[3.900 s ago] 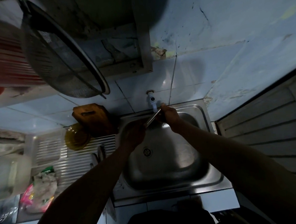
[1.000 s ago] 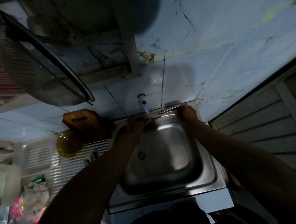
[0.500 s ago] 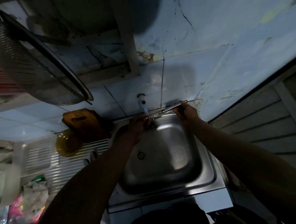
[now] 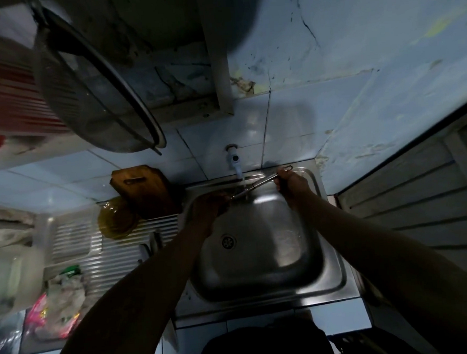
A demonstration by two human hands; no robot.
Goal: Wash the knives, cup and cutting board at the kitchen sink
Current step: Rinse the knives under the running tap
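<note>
knife [image 4: 257, 184] under tap [image 4: 235, 163], r hand [image 4: 291, 184] grips handle; no labels legible.

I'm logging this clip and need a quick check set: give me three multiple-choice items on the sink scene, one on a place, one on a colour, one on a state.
1. Where does the cutting board stand?
A. In the sink basin
B. Against the wall tiles, left of the sink
C. On the floor

2. What colour is the bowl beside the board?
A. Yellow
B. Blue
C. Black

3. What is the state of the knife?
A. Lying on the drainboard
B. Hanging on the wall
C. Held under the tap by both hands

Answers: 1 B, the board leans on the tiles by the drainboard. 2 A, it is translucent yellow. 3 C, the right hand grips the handle and the left hand is at the blade, under the running water.
</note>
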